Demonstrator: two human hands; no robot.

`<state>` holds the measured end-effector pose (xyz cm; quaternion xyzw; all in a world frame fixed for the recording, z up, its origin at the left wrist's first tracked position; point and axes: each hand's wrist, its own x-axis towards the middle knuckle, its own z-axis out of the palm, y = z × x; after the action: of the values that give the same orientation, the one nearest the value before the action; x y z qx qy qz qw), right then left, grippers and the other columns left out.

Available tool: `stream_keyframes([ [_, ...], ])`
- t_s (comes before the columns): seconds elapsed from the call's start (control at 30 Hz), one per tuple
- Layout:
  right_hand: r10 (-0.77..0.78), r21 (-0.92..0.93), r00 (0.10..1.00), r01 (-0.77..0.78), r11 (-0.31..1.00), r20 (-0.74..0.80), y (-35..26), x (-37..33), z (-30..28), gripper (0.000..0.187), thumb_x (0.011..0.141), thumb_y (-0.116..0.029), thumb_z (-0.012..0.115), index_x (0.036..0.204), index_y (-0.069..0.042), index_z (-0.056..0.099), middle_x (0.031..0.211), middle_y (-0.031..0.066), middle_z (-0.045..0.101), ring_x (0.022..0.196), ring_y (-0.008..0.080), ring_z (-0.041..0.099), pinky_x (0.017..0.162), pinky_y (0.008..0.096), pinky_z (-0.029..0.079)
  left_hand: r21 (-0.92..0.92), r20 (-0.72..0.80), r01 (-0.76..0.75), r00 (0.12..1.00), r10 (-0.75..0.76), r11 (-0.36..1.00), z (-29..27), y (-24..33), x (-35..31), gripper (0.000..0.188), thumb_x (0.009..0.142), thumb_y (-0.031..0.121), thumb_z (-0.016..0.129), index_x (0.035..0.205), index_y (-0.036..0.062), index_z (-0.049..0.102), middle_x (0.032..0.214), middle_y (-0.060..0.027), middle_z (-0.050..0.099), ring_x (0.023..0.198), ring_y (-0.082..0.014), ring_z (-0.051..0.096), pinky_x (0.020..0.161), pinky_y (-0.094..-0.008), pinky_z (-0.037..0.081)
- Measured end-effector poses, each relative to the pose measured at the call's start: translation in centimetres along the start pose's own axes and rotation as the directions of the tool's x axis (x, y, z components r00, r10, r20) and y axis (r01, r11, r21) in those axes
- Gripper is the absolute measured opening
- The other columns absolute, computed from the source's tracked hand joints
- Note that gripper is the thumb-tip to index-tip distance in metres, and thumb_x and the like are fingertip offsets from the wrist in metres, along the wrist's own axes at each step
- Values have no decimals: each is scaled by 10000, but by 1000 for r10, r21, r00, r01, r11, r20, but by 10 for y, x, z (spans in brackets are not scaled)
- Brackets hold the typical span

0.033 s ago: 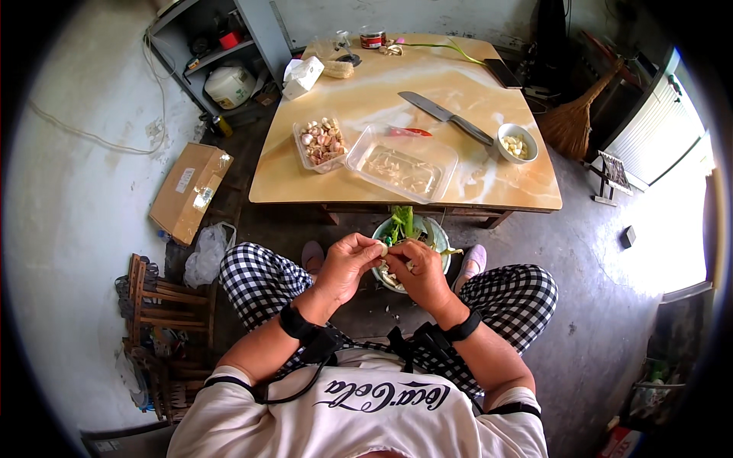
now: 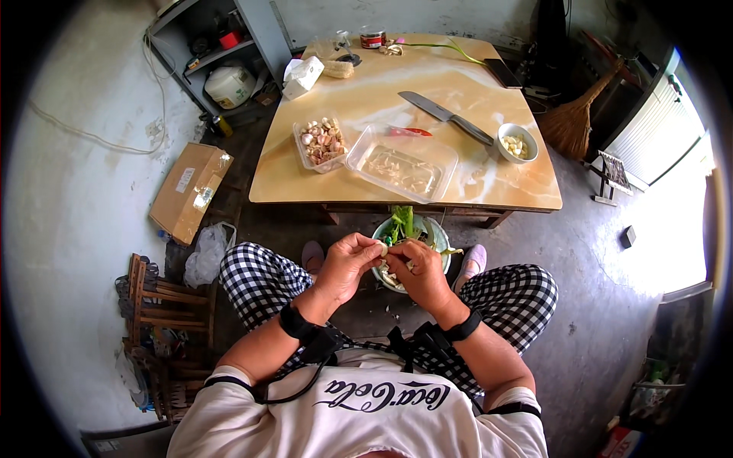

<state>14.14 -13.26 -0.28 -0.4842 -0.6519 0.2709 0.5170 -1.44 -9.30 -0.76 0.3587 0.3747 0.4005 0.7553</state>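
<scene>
Both hands meet over a pale green bin (image 2: 437, 237) between my knees. The fingertips of my left hand (image 2: 347, 263) pinch a small pale garlic clove (image 2: 384, 249). My right hand (image 2: 420, 271) is closed at the same clove, its thumb and fingers pressed together there. Green stalks (image 2: 405, 221) and whitish peelings lie in the bin, partly hidden by my hands. On the table stand a clear tub of unpeeled garlic cloves (image 2: 322, 141), a clear plastic tray (image 2: 402, 164) with thin pale scraps, and a white bowl (image 2: 519, 156) holding peeled cloves.
A kitchen knife (image 2: 447, 116) lies on the table (image 2: 305, 189), with a red-handled tool (image 2: 408, 131) by the tray. Farther back are a tissue pack (image 2: 303, 78), a jar (image 2: 372, 37) and a phone (image 2: 502, 73). A cardboard box (image 2: 189, 191) and plastic bag (image 2: 206, 256) sit at left.
</scene>
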Motion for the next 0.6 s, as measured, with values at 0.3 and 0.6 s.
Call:
stream_keyframes([
  [0.3,75,72,997,-77,994,27,4,-1,1,93,719,-16,613,806,-6,581,694,127,554,657,297,558,574,342,446,-14,-2,2,1000,-2,1000,-2,-2,1,60,817,69,594,868,44,574,827,-48,616,764,-111,581,715,-234,477],
  [0.6,-108,-230,994,97,968,-35,6,-2,5,69,704,-35,616,727,-28,551,664,114,541,601,300,556,517,362,450,12,-43,-57,997,57,998,2,-5,-1,72,808,61,606,858,41,558,838,-53,609,762,-108,584,716,-233,492],
])
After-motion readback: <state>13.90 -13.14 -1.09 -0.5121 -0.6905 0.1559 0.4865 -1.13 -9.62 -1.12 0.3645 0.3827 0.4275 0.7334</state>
